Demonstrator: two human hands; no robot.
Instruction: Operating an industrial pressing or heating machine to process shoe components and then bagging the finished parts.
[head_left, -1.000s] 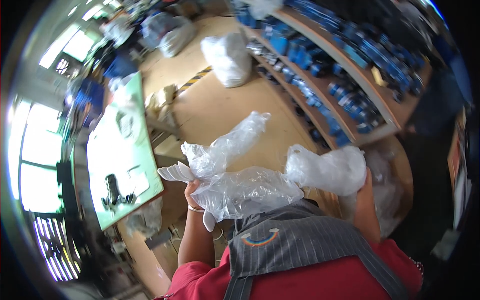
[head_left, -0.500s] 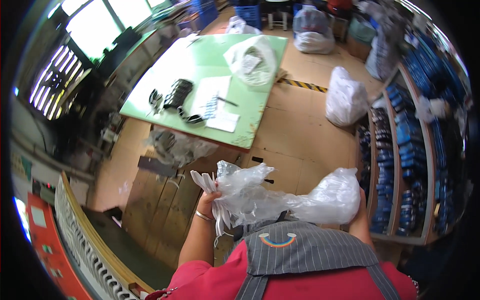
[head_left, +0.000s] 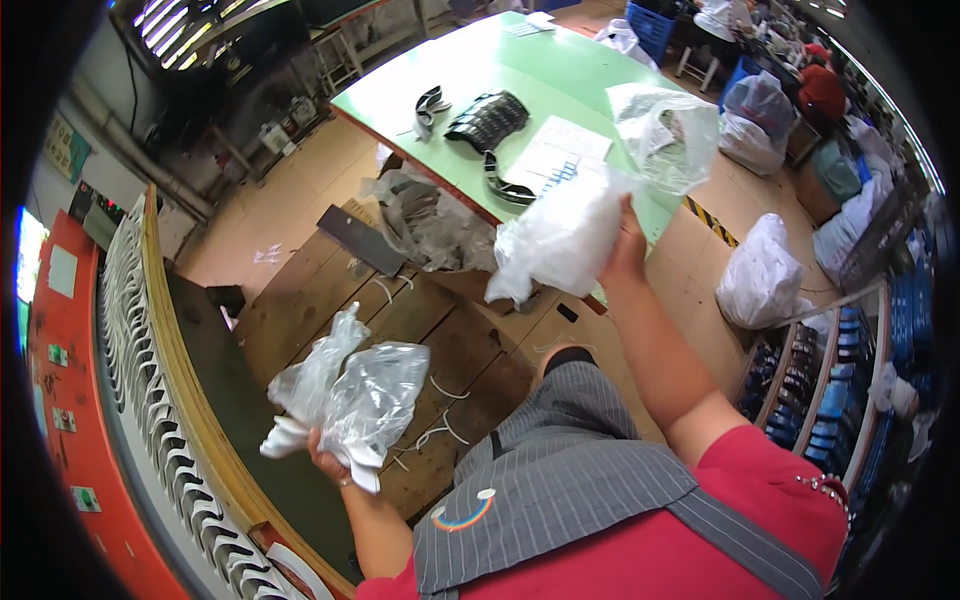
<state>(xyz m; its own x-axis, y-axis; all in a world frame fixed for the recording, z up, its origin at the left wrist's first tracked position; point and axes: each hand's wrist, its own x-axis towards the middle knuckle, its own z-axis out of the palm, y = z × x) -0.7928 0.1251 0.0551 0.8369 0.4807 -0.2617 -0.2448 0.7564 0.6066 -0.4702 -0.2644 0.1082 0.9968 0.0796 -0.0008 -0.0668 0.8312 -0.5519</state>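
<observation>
My left hand (head_left: 328,462) is low on the left, closed around a crumpled clear plastic bag (head_left: 375,395). White flat strips (head_left: 290,437) are gripped together with it and stick out beside the fingers. Farther forward, my right hand (head_left: 624,248) grips a bunched, cloudy plastic bag (head_left: 562,238) at its right side. That bag hangs over the near edge of the green table (head_left: 470,65) and hides part of the papers there. What it holds, if anything, cannot be made out.
On the table lie black curved pieces (head_left: 488,122), white papers (head_left: 575,135) and an open plastic bag (head_left: 668,140). A rack of grey curved parts (head_left: 150,370) runs along my left. White cords (head_left: 440,432) lie on the wooden boards (head_left: 330,290). Blue parts fill shelves (head_left: 845,370) at right.
My hands have moved apart, and the plastic that stretched between them is now in two separate bunches. The right hand has gone forward to the table. The view has turned left.
</observation>
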